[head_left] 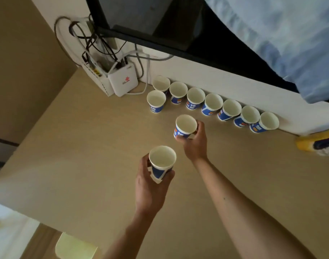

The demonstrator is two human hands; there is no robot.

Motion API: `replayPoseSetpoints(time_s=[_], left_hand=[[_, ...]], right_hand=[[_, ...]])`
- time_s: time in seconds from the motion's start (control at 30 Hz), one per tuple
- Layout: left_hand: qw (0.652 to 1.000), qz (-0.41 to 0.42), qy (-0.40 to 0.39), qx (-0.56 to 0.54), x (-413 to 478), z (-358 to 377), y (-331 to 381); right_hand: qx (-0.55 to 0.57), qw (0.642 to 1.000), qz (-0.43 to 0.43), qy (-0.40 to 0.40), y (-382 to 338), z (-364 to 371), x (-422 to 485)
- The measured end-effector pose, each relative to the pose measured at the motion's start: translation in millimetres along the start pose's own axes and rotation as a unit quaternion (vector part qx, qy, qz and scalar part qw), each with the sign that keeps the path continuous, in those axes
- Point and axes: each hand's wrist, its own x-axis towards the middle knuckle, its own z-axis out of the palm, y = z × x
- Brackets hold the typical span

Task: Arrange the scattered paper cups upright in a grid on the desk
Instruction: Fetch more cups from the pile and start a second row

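**Ten paper cups, two of them in hand**

Seven blue-and-white paper cups [213,102] stand upright in a straight row along the white wall at the back of the tabletop [85,146], rims nearly touching. An eighth cup [156,100] stands just in front of the row's left end, starting a second line.

From my seat I see both hands busy. The right hand [195,144] reaches forward, its fingers [199,127] clamped round the lower wall of a ninth cup [186,126], mouth up, near the middle of the tabletop and well short of the row. I cannot tell whether its base touches the surface. The left hand [150,186] holds a tenth cup [162,159] closer to me, thumb on one side and fingers curled round the other side. This cup is also mouth up, tipped slightly.

Off to the left, a white router [123,83] sits against the wall under a tangle of cables [96,40]. A yellow object [305,143] lies at the right edge — too blurred to name.
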Motion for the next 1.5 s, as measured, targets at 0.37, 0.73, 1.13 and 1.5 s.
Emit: replayPoseSetpoints(time_s=[0.37,0.73,1.13,1.5], left_hand=[[1.0,-0.015,0.016,-0.014,35,-10,-16],[1.0,-0.002,0.003,-0.015,54,-6,-25],[1.0,0.01,-0.009,-0.006,60,3,-42],[0.994,0.102,-0.033,0.015,106,35,-32]], right_hand=[[-0.034,0.998,-0.029,0.038,10,59,69],[-0.042,0.992,-0.071,0.097,29,73,88],[-0.007,0.993,-0.084,0.082,34,70,81],[0.198,0.968,0.014,-0.15,35,2,10]])
